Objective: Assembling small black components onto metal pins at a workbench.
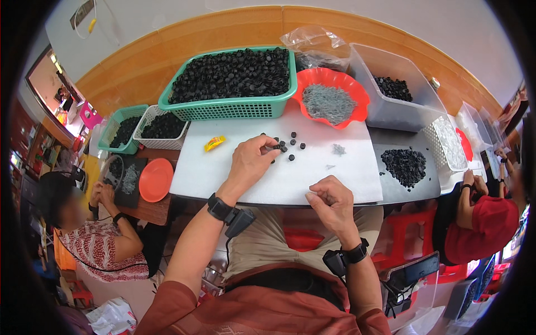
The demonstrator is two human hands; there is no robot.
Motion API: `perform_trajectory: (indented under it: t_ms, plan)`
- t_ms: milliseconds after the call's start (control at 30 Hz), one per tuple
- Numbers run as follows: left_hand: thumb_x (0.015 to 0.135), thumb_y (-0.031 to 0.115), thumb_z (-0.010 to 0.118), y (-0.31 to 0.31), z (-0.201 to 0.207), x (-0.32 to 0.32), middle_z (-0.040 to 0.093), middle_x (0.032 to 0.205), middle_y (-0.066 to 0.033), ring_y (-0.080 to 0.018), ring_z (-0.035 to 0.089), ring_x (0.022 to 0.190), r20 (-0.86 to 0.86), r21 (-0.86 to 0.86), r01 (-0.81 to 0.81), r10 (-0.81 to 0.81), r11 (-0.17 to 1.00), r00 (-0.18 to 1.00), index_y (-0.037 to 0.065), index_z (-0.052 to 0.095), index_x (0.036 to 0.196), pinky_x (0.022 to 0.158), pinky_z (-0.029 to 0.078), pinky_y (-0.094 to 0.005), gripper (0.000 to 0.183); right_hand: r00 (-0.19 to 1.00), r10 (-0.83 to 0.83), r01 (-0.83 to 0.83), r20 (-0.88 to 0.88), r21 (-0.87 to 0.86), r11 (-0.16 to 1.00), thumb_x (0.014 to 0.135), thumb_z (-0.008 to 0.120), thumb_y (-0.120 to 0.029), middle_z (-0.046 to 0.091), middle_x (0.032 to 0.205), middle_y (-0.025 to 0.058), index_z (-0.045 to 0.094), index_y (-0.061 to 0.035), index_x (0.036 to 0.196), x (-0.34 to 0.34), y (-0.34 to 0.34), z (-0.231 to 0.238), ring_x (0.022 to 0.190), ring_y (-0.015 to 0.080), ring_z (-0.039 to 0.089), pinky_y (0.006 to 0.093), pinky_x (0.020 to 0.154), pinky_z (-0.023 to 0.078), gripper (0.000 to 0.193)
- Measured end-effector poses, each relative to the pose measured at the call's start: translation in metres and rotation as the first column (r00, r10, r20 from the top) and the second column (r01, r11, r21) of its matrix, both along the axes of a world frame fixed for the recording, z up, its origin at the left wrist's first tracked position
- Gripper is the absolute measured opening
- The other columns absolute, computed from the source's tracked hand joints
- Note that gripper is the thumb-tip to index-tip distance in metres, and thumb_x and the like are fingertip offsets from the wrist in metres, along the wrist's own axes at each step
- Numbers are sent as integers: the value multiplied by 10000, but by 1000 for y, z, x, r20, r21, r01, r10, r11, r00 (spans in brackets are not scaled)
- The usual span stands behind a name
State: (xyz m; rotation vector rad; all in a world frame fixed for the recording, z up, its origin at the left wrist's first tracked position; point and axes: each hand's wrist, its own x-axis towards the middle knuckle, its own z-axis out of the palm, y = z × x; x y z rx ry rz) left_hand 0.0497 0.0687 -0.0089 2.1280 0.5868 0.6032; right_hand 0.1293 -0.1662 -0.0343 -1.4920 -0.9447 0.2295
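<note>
- White foam sheet (245,167) covers the bench right in front of me, which I judge keeps the little parts from rolling and makes the black ones easy to see.
- My left hand (252,159) reaches forward onto the sheet, its fingers (272,146) pinched narrow on a small black cap (277,147) at the edge of a loose scatter of black caps (290,146).
- My right hand (330,202) sits nearer my body at the sheet's front edge, fingers curled together around something tiny; I cannot tell what it is.
- A small heap of grey metal bits (338,149) lies just right of the scatter, well within reach of that hand.
- Stock sits behind the working spot: a green basket (234,109) heaped with black caps, and a red bowl (360,92) of grey pins beside it, so either hand can refill.
- A clear tub (391,114) and a loose black pile (405,164) lie to the right.
- Other people work at both sides.
</note>
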Motion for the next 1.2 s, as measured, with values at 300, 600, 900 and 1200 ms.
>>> perform_trajectory:
  t_ms: [300, 600, 900, 1200]
  plan:
    - [856, 84, 791, 0, 2, -2, 754, 893, -41, -74, 630, 767, 39, -130, 9, -3, 992, 999, -23, 775, 1072, 710, 517, -231, 241, 1000, -2, 2, 2, 25, 1000, 859, 768, -27, 613, 823, 46, 716, 6, 959, -1, -1, 2, 644, 92, 533, 249, 579, 421, 117]
    - [840, 46, 803, 3, -3, 0, 720, 830, 7, -47, 602, 736, 110, -154, 65, -48, 986, 993, 8, 788, 1017, 666, 485, -211, 182, 999, 11, -13, 30, 56, 998, 864, 758, -14, 617, 825, 59, 713, 2, 955, 1, -3, 7, 639, 110, 552, 259, 579, 441, 103]
    - [839, 49, 821, 3, -3, 1, 703, 824, 21, -36, 585, 727, 130, -210, 69, -42, 975, 991, 21, 785, 1007, 653, 472, -202, 174, 997, 35, -41, 65, 98, 994, 867, 751, -4, 640, 841, 69, 711, -5, 955, 5, -4, 4, 647, 117, 576, 253, 573, 453, 97]
    - [875, 47, 791, 8, -6, 1, 709, 875, 2, -49, 609, 763, 117, -187, 42, -20, 982, 993, -7, 750, 1075, 691, 507, -206, 212, 997, 58, -61, 40, 57, 997, 871, 746, 5, 647, 867, 79, 708, 6, 965, 3, -5, 12, 673, 125, 601, 260, 591, 482, 102]
